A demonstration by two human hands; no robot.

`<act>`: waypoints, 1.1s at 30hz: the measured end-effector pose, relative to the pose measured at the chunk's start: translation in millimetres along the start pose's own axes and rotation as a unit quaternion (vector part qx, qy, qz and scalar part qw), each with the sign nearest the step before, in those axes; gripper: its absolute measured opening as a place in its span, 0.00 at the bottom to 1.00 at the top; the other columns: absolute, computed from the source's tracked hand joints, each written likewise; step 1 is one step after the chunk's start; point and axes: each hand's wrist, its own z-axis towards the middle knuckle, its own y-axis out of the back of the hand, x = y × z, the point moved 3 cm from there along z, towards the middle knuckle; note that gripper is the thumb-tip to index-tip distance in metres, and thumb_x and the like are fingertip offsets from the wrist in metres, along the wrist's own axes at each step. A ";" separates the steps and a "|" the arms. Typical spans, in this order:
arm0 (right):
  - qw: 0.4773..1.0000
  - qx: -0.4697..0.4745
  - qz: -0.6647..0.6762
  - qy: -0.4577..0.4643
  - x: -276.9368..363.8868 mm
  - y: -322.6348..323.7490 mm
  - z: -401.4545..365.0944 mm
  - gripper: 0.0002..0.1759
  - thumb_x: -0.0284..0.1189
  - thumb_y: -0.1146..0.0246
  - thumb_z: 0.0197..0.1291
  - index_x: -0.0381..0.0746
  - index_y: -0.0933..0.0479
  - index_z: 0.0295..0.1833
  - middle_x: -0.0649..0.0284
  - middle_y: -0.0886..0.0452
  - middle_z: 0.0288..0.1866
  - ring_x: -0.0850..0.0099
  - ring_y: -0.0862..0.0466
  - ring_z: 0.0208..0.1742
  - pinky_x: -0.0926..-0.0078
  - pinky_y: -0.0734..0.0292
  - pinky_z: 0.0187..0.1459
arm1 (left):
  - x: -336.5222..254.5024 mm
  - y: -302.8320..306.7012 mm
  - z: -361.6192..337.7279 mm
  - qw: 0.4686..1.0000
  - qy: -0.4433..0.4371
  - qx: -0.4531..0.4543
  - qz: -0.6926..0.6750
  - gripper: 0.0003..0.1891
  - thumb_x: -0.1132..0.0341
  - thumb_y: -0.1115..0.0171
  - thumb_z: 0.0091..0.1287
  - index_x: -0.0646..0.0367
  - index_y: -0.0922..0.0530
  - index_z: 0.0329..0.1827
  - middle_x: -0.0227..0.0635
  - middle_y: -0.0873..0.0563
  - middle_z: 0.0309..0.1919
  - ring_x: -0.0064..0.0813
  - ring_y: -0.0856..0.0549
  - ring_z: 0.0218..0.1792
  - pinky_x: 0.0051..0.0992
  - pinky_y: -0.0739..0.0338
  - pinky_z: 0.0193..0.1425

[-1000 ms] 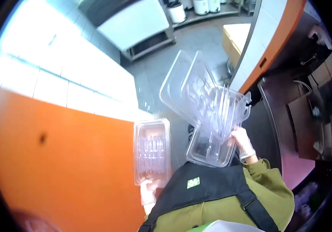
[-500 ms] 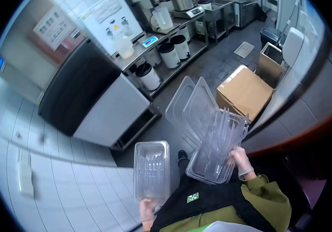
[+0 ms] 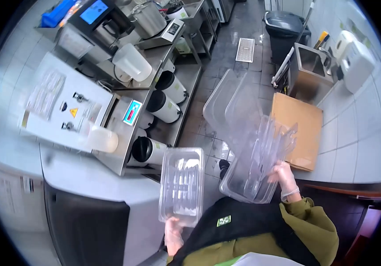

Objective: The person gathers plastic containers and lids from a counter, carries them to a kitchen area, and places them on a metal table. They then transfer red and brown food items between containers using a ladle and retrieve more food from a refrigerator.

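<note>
My left hand (image 3: 173, 234), in a clear glove, is closed on the near end of a clear plastic food pan (image 3: 167, 193), which has ridges across its bottom. On the other side, my gloved right hand (image 3: 285, 178) grips the side of a second clear food pan (image 3: 237, 188). Several clear flat lids (image 3: 226, 99) lean in that pan and stick out past its far end. Thin clear plastic pieces (image 3: 272, 142) stand up beside them; their exact kind is hard to make out. My fingertips are partly hidden behind the plastic.
A cardboard box (image 3: 303, 133) stands on the floor at right, before a steel sink (image 3: 310, 66) and a black bin (image 3: 281, 31). Along the left runs a steel counter (image 3: 148, 95) with a scale (image 3: 132, 112), a plastic jug (image 3: 132, 64) and white dispensers (image 3: 164, 106) below. A floor drain (image 3: 245, 49) lies ahead.
My view has swung to the right and I have moved forward along the aisle. Both pans stay in my hands, now slightly further right in view. The counter and box are closer.
</note>
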 end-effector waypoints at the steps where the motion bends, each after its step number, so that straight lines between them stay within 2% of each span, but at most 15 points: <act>1: 1.000 -0.005 0.003 0.002 13.3 -11.3 26.2 0.19 0.22 0.49 0.42 0.28 0.26 0.43 0.58 0.22 0.24 0.70 0.23 0.17 0.78 0.25 0.21 | -30.0 -27.5 6.3 0.998 -0.055 0.018 0.000 0.15 0.69 0.44 0.49 0.63 0.29 0.41 0.40 0.22 0.38 0.35 0.21 0.37 0.27 0.25 0.41; 2: 0.999 -0.021 0.018 0.019 32.6 -18.1 55.5 0.18 0.22 0.49 0.43 0.28 0.26 0.43 0.58 0.23 0.23 0.70 0.23 0.16 0.77 0.25 0.21 | -63.0 -65.9 26.6 1.000 -0.017 0.002 -0.010 0.14 0.69 0.45 0.51 0.62 0.29 0.41 0.39 0.22 0.38 0.33 0.21 0.38 0.27 0.25 0.42; 5: 0.994 -0.078 0.070 0.043 64.9 -47.6 129.0 0.17 0.22 0.48 0.45 0.28 0.28 0.43 0.58 0.23 0.22 0.69 0.23 0.17 0.76 0.26 0.20 | -135.2 -105.8 122.0 0.990 -0.066 0.096 0.083 0.08 0.63 0.46 0.60 0.57 0.26 0.38 0.36 0.22 0.37 0.29 0.22 0.40 0.29 0.26 0.44; 8: 0.986 -0.144 0.072 0.037 129.0 -72.5 191.4 0.17 0.23 0.47 0.46 0.28 0.28 0.44 0.57 0.23 0.23 0.68 0.22 0.18 0.76 0.25 0.20 | -204.2 -197.0 175.8 0.995 -0.031 0.082 0.047 0.05 0.67 0.47 0.57 0.58 0.27 0.32 0.34 0.23 0.35 0.34 0.23 0.39 0.34 0.28 0.44; 11: 0.983 -0.166 0.069 0.045 186.8 -82.0 271.6 0.15 0.23 0.47 0.46 0.29 0.27 0.42 0.57 0.22 0.24 0.68 0.22 0.20 0.75 0.25 0.23 | -255.2 -259.4 274.9 0.992 -0.003 0.126 0.021 0.08 0.69 0.45 0.51 0.59 0.27 0.33 0.35 0.22 0.33 0.37 0.22 0.39 0.35 0.28 0.44; 12: 0.983 -0.168 0.065 0.041 209.5 -81.4 301.7 0.14 0.23 0.47 0.46 0.29 0.27 0.41 0.58 0.22 0.24 0.68 0.22 0.20 0.75 0.25 0.23 | -289.8 -325.8 260.0 0.990 0.039 0.099 0.097 0.09 0.68 0.45 0.50 0.58 0.27 0.35 0.34 0.23 0.31 0.34 0.21 0.35 0.32 0.26 0.40; 14: 0.977 -0.166 0.086 0.106 246.7 -81.7 360.7 0.12 0.23 0.47 0.46 0.30 0.27 0.38 0.59 0.22 0.24 0.70 0.22 0.21 0.76 0.26 0.23 | -320.6 -379.8 313.2 0.991 -0.002 0.079 0.112 0.10 0.68 0.44 0.49 0.56 0.27 0.36 0.33 0.22 0.31 0.31 0.21 0.32 0.28 0.25 0.36; 15: 0.972 -0.171 0.096 0.133 263.5 -82.0 386.5 0.11 0.23 0.46 0.46 0.31 0.26 0.37 0.59 0.22 0.24 0.70 0.22 0.21 0.76 0.27 0.23 | -336.5 -398.2 351.2 0.985 0.053 0.134 0.096 0.12 0.69 0.47 0.53 0.54 0.29 0.41 0.35 0.22 0.37 0.29 0.20 0.36 0.23 0.23 0.35; 17: 0.961 -0.183 -0.014 0.208 295.8 -79.3 447.7 0.09 0.27 0.48 0.51 0.33 0.26 0.36 0.60 0.23 0.24 0.71 0.21 0.22 0.78 0.26 0.25 | -370.2 -446.9 418.6 0.973 0.067 0.171 0.137 0.13 0.68 0.49 0.58 0.52 0.30 0.47 0.36 0.22 0.45 0.22 0.19 0.38 0.14 0.24 0.25; 18: 0.972 -0.202 -0.005 0.117 325.5 -82.1 472.3 0.09 0.26 0.49 0.51 0.34 0.25 0.35 0.61 0.22 0.24 0.72 0.21 0.23 0.78 0.26 0.25 | -391.7 -515.8 406.7 0.968 0.084 0.218 0.092 0.13 0.68 0.49 0.58 0.53 0.31 0.47 0.39 0.22 0.45 0.27 0.19 0.41 0.20 0.22 0.35; 19: 0.972 -0.221 0.022 0.081 349.7 -82.9 496.8 0.11 0.26 0.50 0.51 0.34 0.25 0.36 0.62 0.22 0.25 0.72 0.21 0.22 0.78 0.26 0.25 | -411.1 -558.8 423.1 0.965 0.081 0.227 0.101 0.14 0.69 0.49 0.57 0.53 0.31 0.47 0.39 0.22 0.45 0.28 0.19 0.41 0.21 0.22 0.36; 24: 0.960 -0.266 0.062 0.059 448.9 -70.7 619.0 0.16 0.25 0.50 0.49 0.35 0.25 0.44 0.62 0.22 0.24 0.73 0.21 0.21 0.79 0.25 0.25 | -491.6 -761.3 504.0 0.934 -0.019 0.293 0.201 0.17 0.72 0.47 0.52 0.55 0.31 0.47 0.39 0.23 0.44 0.33 0.20 0.43 0.28 0.22 0.41; 27: 0.958 -0.260 0.092 0.083 509.2 -47.2 714.3 0.14 0.25 0.50 0.47 0.34 0.26 0.40 0.63 0.23 0.21 0.74 0.23 0.20 0.79 0.27 0.23 | -523.2 -876.9 531.6 0.897 -0.151 0.318 0.267 0.19 0.74 0.46 0.49 0.56 0.31 0.46 0.39 0.24 0.43 0.35 0.20 0.44 0.32 0.22 0.44; 30: 0.952 -0.264 0.118 0.097 562.2 -26.9 798.1 0.11 0.23 0.49 0.45 0.33 0.26 0.36 0.63 0.24 0.20 0.74 0.24 0.18 0.79 0.29 0.21 | -541.4 -980.0 549.8 0.895 -0.193 0.298 0.270 0.21 0.76 0.45 0.45 0.57 0.31 0.46 0.39 0.24 0.42 0.38 0.21 0.45 0.36 0.22 0.47; 33: 0.952 -0.252 0.139 0.106 641.5 -6.6 896.3 0.13 0.21 0.50 0.45 0.33 0.25 0.37 0.64 0.24 0.20 0.75 0.25 0.18 0.81 0.31 0.19 | -546.4 -1062.1 663.3 0.942 0.030 0.319 0.099 0.15 0.65 0.43 0.58 0.59 0.32 0.46 0.42 0.27 0.52 0.34 0.23 0.51 0.32 0.29 0.55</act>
